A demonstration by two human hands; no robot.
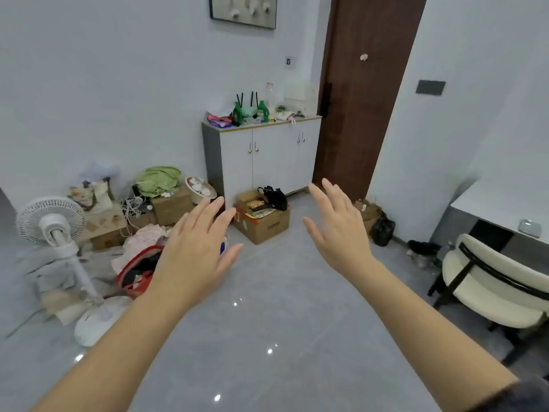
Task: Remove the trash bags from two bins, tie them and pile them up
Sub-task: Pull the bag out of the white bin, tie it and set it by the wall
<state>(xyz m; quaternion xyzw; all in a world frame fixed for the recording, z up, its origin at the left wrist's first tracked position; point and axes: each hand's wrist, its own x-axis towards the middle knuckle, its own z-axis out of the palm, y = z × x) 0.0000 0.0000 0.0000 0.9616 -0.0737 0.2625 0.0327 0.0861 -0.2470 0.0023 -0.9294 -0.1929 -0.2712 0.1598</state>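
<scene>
My left hand [194, 251] and my right hand [337, 230] are stretched out in front of me above the grey floor, fingers straight and spread, holding nothing. A black trash bag [383, 230] sits on the floor by the wall near the door, to the right of my right hand. Another black bag [274, 197] lies on top of a cardboard box [263, 224] in front of the white cabinet [267, 156]. No bin is plainly visible.
A white standing fan [53, 227] and a clutter of boxes, clothes and a red bag [136, 272] fill the left side. A cream chair [490, 292] and a desk [499, 209] stand on the right. A brown door [365, 84] is behind.
</scene>
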